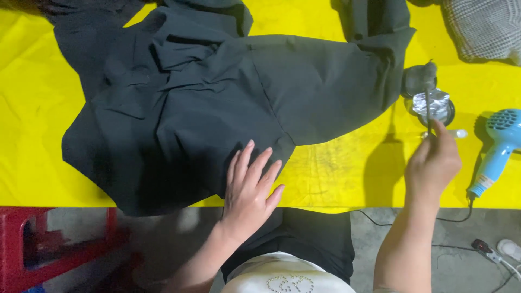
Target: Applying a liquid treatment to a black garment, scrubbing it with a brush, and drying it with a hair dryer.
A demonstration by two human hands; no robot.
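A dark garment (206, 92) lies spread over a yellow cloth-covered table (336, 168). My left hand (249, 187) rests flat on the garment's near edge, fingers apart. My right hand (432, 165) is raised at the right and pinches a thin metal tool (427, 108) that points away from me. The tool's tip reaches a small round dish lined with crumpled foil (432, 104), with a grey lump (420, 77) at its far side.
A light blue hair dryer (496, 146) lies at the table's right edge, its cord running down to a floor socket strip (491, 250). A checked fabric (483, 27) sits at the far right corner. A red stool (49, 249) stands below the table's left.
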